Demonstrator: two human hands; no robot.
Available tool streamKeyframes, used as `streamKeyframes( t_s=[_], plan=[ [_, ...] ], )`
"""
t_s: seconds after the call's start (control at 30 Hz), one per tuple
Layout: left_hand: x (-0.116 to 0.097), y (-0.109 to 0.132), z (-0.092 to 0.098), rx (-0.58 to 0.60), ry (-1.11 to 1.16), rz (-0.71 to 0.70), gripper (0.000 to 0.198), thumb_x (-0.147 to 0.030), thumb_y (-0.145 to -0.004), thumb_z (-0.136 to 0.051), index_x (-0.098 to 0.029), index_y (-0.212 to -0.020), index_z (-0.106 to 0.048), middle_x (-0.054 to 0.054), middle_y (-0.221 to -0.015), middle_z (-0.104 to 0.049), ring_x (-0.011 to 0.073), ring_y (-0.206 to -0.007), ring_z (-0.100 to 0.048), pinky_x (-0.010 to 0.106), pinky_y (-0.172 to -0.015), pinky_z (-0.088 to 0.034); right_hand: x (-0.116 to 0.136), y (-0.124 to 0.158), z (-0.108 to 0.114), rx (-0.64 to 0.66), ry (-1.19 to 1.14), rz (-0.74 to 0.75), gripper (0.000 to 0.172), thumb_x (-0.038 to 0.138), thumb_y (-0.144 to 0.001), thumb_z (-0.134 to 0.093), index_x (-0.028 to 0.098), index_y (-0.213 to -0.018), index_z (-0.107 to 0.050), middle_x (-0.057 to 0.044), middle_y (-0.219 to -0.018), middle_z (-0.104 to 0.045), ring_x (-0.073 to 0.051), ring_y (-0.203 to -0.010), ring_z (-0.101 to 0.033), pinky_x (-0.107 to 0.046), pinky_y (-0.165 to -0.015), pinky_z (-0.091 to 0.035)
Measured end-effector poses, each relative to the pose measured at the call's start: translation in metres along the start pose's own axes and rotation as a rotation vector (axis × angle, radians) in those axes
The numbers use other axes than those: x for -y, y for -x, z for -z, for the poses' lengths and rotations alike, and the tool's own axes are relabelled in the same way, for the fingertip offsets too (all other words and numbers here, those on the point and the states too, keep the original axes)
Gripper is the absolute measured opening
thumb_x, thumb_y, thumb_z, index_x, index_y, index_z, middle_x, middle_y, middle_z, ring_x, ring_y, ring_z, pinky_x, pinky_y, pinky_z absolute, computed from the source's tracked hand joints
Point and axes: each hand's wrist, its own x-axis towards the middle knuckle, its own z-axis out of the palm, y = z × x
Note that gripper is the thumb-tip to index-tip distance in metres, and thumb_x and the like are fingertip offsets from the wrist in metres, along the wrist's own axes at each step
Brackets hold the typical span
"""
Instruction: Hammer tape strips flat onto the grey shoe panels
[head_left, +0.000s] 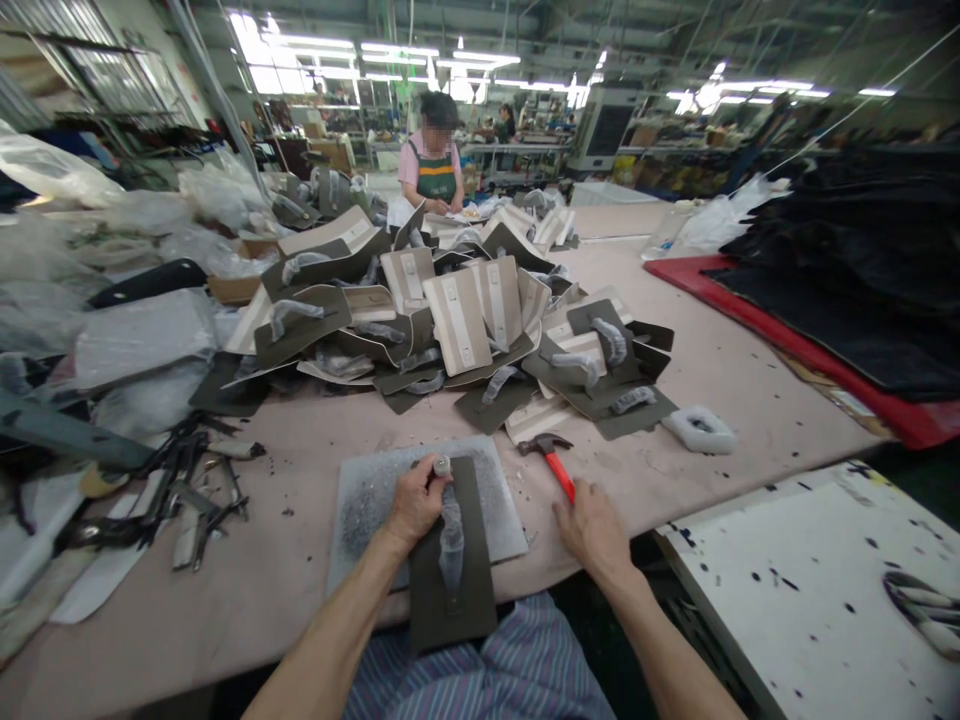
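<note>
My left hand (417,502) is closed around a short metal punch-like tool (442,466), its round top showing. The tool stands on the far end of a dark olive panel (474,560); its lower tip is hidden. A plastic-wrapped handle (451,545) runs along the panel. Under the panel's far part lies a worn grey slab (367,500), while its near end overhangs the table edge towards my lap. On the right, my right hand (596,530) has its fingers on the grip end of a claw hammer (559,470) with a red handle. The hammer's head rests on the table.
A heap of similar panels (457,315) covers the table's middle. Pliers-like hand tools (199,495) lie at left near plastic bags (150,340). A white roll (699,428) sits right. Black material (862,270) is stacked beyond. A co-worker (437,165) sits opposite.
</note>
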Motion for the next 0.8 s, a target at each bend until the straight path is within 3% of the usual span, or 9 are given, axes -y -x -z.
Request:
streamKeyframes(
  t_s=[0.07, 0.13, 0.3, 0.37, 0.47, 0.53, 0.63, 0.73, 0.8],
  plan=[
    [0.001, -0.001, 0.0, 0.012, 0.015, 0.016, 0.02, -0.024, -0.084, -0.057, -0.021, -0.103, -0.064, 0.004, -0.088, -0.073, 0.0202, -0.082, -0.068, 0.03, -0.078, -0.052, -0.014, -0.009, 0.008, 0.169, -0.161, -0.156, 0.009, 0.023, -0.082, -0.056, 0.015, -0.086, -0.058, -0.01, -0.085, -0.06, -0.022, -0.084, -0.059, -0.031, -0.074, -0.048],
    [0.002, -0.002, 0.001, 0.021, 0.028, 0.025, 0.02, -0.024, -0.084, -0.057, -0.02, -0.102, -0.064, 0.004, -0.088, -0.073, 0.0198, -0.081, -0.068, 0.03, -0.077, -0.052, -0.012, -0.012, 0.013, 0.303, -0.322, -0.22, 0.013, 0.026, -0.084, -0.049, 0.019, -0.074, -0.053, -0.001, -0.067, -0.054, -0.015, -0.063, -0.054, -0.024, -0.058, -0.046],
    [-0.002, -0.001, 0.003, 0.023, 0.013, 0.024, 0.021, -0.025, -0.084, -0.057, -0.02, -0.103, -0.066, 0.004, -0.088, -0.073, 0.021, -0.082, -0.068, 0.031, -0.079, -0.051, 0.039, 0.002, 0.026, 0.441, -0.518, -0.187, 0.026, 0.037, -0.094, -0.036, 0.022, -0.076, -0.048, 0.006, -0.057, -0.044, -0.01, -0.039, -0.037, -0.021, -0.039, -0.034],
    [-0.003, -0.001, 0.003, 0.026, 0.005, 0.017, 0.021, -0.025, -0.084, -0.057, -0.02, -0.103, -0.066, 0.004, -0.087, -0.073, 0.0211, -0.082, -0.067, 0.032, -0.078, -0.05, 0.063, 0.01, 0.029, 0.342, -0.522, -0.042, 0.033, 0.046, -0.097, -0.031, 0.023, -0.081, -0.048, 0.005, -0.057, -0.044, -0.012, -0.041, -0.038, -0.022, -0.04, -0.032],
    [-0.003, -0.001, 0.003, 0.017, -0.004, 0.005, 0.021, -0.025, -0.084, -0.057, -0.021, -0.102, -0.067, 0.004, -0.086, -0.073, 0.0209, -0.08, -0.067, 0.031, -0.076, -0.05, 0.09, 0.016, 0.031, 0.169, -0.318, 0.327, 0.033, 0.046, -0.097, -0.034, 0.023, -0.081, -0.05, 0.001, -0.059, -0.049, -0.014, -0.049, -0.044, -0.026, -0.047, -0.031],
    [-0.002, -0.001, 0.002, 0.007, -0.019, 0.011, 0.019, -0.024, -0.083, -0.058, -0.02, -0.1, -0.068, 0.003, -0.08, -0.071, 0.0203, -0.075, -0.066, 0.03, -0.072, -0.049, 0.104, 0.013, 0.039, 0.211, -0.109, 0.492, 0.026, 0.04, -0.095, -0.041, 0.022, -0.08, -0.053, 0.001, -0.057, -0.049, -0.013, -0.048, -0.043, -0.027, -0.048, -0.027],
    [-0.001, -0.001, 0.001, 0.008, -0.025, 0.016, 0.019, -0.023, -0.084, -0.058, -0.02, -0.099, -0.068, 0.003, -0.08, -0.071, 0.0203, -0.074, -0.066, 0.029, -0.072, -0.048, 0.124, 0.007, 0.068, 0.257, 0.017, 0.581, 0.023, 0.037, -0.094, -0.046, 0.022, -0.078, -0.053, 0.002, -0.054, -0.046, -0.011, -0.045, -0.037, -0.027, -0.047, -0.022],
    [-0.001, 0.0, 0.001, 0.008, -0.019, 0.009, 0.023, -0.024, -0.084, -0.059, -0.021, -0.105, -0.068, 0.005, -0.089, -0.073, 0.0218, -0.083, -0.067, 0.03, -0.077, -0.049, 0.141, 0.007, 0.096, -0.017, -0.258, 0.591, 0.029, 0.04, -0.101, -0.035, 0.023, -0.084, -0.052, 0.002, -0.06, -0.048, -0.012, -0.05, -0.042, -0.026, -0.049, -0.028],
    [-0.001, 0.0, 0.001, 0.004, -0.032, 0.012, 0.024, -0.025, -0.084, -0.059, -0.021, -0.105, -0.068, 0.004, -0.088, -0.073, 0.022, -0.083, -0.067, 0.03, -0.077, -0.049, 0.142, 0.013, 0.096, -0.201, -0.462, 0.568, 0.033, 0.041, -0.103, -0.028, 0.023, -0.089, -0.052, 0.0, -0.062, -0.049, -0.014, -0.052, -0.045, -0.026, -0.051, -0.034]
  ],
)
